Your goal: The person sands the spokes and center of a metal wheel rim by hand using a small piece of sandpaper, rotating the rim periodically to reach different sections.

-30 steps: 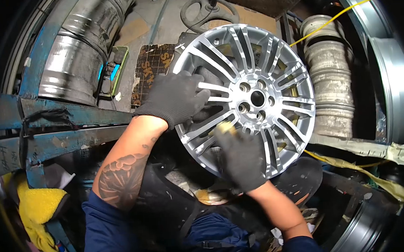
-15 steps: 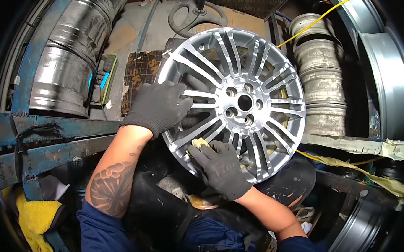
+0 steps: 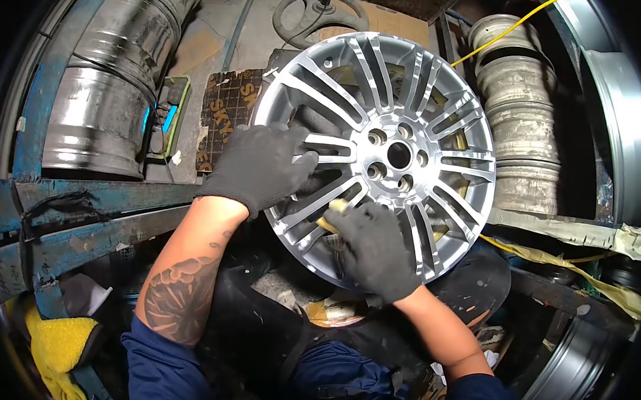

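Observation:
A silver multi-spoke alloy wheel (image 3: 385, 120) is tilted face-up in front of me, near my lap. My left hand (image 3: 264, 163), in a dark grey glove, is closed around a spoke at the wheel's left side. Over the lower-left spokes, my right hand (image 3: 381, 251), gloved alike, pinches a small folded piece of yellow sandpaper (image 3: 329, 221). The sandpaper is beside a spoke; whether it touches the metal there is hard to see. Part of the lower spokes is hidden under the right hand.
Bare metal rims (image 3: 516, 132) are stacked on the right, and shiny rims (image 3: 92, 121) lie on the left. A blue metal frame (image 3: 117, 200) runs close by my left forearm. Behind the wheel stands a grey handwheel (image 3: 301, 31). A yellow cloth (image 3: 60, 344) hangs at lower left.
My right hand has moved right across the lower spokes with the sandpaper. My left hand keeps its hold on the wheel. The whole view has shifted slightly.

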The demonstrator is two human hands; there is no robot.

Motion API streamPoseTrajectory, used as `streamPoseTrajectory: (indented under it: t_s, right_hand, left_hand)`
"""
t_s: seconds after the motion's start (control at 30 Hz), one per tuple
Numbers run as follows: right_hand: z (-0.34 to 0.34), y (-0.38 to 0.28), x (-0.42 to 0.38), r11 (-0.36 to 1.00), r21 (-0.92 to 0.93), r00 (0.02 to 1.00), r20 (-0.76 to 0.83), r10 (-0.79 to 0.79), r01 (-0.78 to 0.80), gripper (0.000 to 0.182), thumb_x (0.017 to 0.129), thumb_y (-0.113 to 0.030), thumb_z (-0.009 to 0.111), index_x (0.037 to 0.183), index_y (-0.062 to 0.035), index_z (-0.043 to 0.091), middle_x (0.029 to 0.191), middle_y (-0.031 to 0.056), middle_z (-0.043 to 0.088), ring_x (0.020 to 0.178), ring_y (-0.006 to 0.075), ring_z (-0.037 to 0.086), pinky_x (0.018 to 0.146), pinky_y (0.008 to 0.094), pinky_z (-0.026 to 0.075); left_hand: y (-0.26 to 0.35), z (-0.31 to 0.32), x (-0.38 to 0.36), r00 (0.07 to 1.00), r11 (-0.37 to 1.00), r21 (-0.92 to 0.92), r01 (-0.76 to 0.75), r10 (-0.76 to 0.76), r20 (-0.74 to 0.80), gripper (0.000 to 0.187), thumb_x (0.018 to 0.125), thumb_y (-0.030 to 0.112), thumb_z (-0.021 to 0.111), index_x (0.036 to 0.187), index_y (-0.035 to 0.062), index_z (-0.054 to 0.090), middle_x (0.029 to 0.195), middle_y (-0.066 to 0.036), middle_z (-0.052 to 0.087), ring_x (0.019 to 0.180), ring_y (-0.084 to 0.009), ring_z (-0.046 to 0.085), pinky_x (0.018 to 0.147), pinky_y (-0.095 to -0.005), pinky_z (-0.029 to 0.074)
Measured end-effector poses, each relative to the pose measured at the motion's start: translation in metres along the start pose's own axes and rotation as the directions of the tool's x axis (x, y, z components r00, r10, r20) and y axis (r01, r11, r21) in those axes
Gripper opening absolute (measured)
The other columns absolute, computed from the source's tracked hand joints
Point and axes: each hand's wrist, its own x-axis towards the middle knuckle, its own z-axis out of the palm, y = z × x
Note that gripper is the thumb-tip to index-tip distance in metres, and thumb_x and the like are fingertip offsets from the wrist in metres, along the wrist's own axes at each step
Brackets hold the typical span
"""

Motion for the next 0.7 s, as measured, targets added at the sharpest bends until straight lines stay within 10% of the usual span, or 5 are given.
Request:
streamPoseTrajectory:
  t_s: [0.13,0.27,0.43,0.57,0.7]
  right_hand:
    - [-0.007,0.02,0.004,0.988,-0.053,0.989,0.025,0.145,-0.144,0.052,0.079,-0.011,0.071,0.131,-0.0126,0.066,0.117,0.0102,0.07,0.105,0.0329,0.063,0.089,0.0461,0.048]
    - [0.031,-0.001,-0.017,0.988,-0.001,0.973,-0.176,-0.15,0.152,0.057,0.079,-0.011,0.071,0.135,-0.0147,0.064,0.118,0.0074,0.066,0.107,0.0305,0.06,0.09,0.0484,0.046]
    - [-0.007,-0.001,-0.005,0.967,-0.23,0.994,-0.037,0.104,-0.11,0.052,0.086,-0.026,0.075,0.135,-0.0146,0.061,0.109,0.0056,0.063,0.104,0.026,0.058,0.087,0.0448,0.045]
    - [0.033,-0.011,-0.016,0.942,-0.31,0.984,-0.076,-0.162,0.131,0.054,0.084,-0.028,0.076,0.135,-0.0149,0.061,0.108,0.0052,0.065,0.099,0.0239,0.06,0.083,0.0434,0.045]
    - [-0.001,0.01,-0.003,0.984,-0.148,0.995,-0.015,0.102,-0.103,0.057,0.082,-0.022,0.074,0.137,-0.0139,0.06,0.104,0.0065,0.069,0.096,0.0275,0.062,0.08,0.0436,0.045]
  left_hand:
    - [-0.001,-0.004,0.005,0.999,1.0,-0.016,0.023,-0.022,0.045,0.052,0.1,0.046,0.06,0.132,0.0062,0.067,0.128,-0.022,0.068,0.118,-0.0416,0.065,0.105,-0.0509,0.047]
    - [-0.005,0.003,0.0,0.997,0.998,0.041,-0.051,0.053,-0.054,0.05,0.1,0.044,0.061,0.13,0.0049,0.068,0.126,-0.022,0.069,0.116,-0.0411,0.066,0.103,-0.049,0.049]
    - [-0.001,-0.001,0.005,1.0,0.999,-0.027,-0.018,0.019,0.022,0.05,0.1,0.044,0.062,0.128,0.0035,0.069,0.12,-0.022,0.07,0.11,-0.0406,0.068,0.099,-0.048,0.052]
    - [-0.005,0.006,0.006,0.995,0.998,0.015,-0.065,0.066,-0.073,0.049,0.099,0.043,0.063,0.128,0.0037,0.069,0.118,-0.023,0.07,0.109,-0.0407,0.068,0.098,-0.0485,0.052]
    - [-0.004,0.001,0.011,1.0,0.999,-0.024,-0.023,0.023,0.008,0.049,0.099,0.043,0.064,0.128,0.0048,0.069,0.119,-0.022,0.07,0.109,-0.0407,0.068,0.098,-0.0491,0.052]
